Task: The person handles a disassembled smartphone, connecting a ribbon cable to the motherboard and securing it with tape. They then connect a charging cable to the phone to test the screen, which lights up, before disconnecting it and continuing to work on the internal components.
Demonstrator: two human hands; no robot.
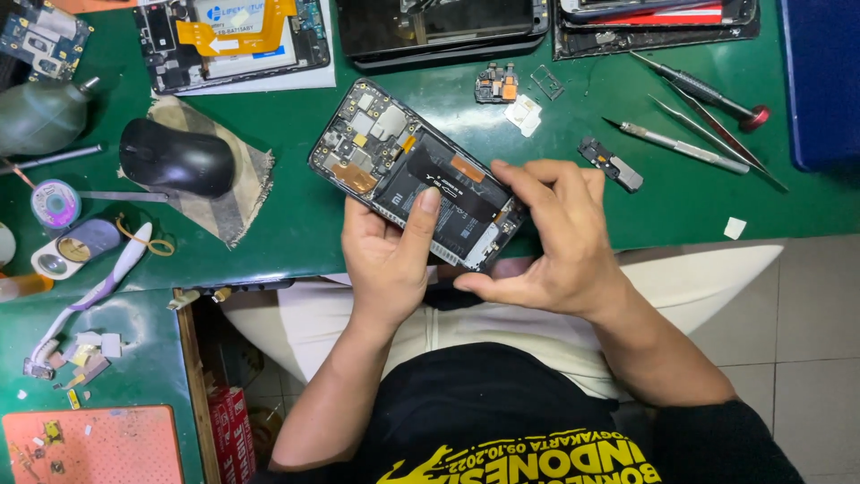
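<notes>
Green matting covered the workbench (296,224), and I held an opened smartphone (417,175) just above its near edge, back cover off, circuit boards and black battery exposed. My left hand (385,260) gripped the phone's lower end from beneath, thumb pressed flat on the battery. My right hand (555,242) clasped the phone's lower right corner, fingers curled over its edge and thumb tucked underneath. Everything else I place from that phone. Left of it, a black computer mouse (176,159) sat on a scrap of grey cloth (235,193). Beyond its far end lay another dismantled phone with an orange ribbon cable (235,36) and a dark handset (443,31) lying flat. Just past its upper right were a small loose camera module (495,83) and a small black part (609,164); farther right lay tweezers (717,134) and a red-capped screwdriver (703,90). I judged the step to be work at the lower end of the phone, perhaps seating or freeing a part near the battery. The next move seemed to call for a steady left-hand grip and careful, light fingertip pressure from the right.
</notes>
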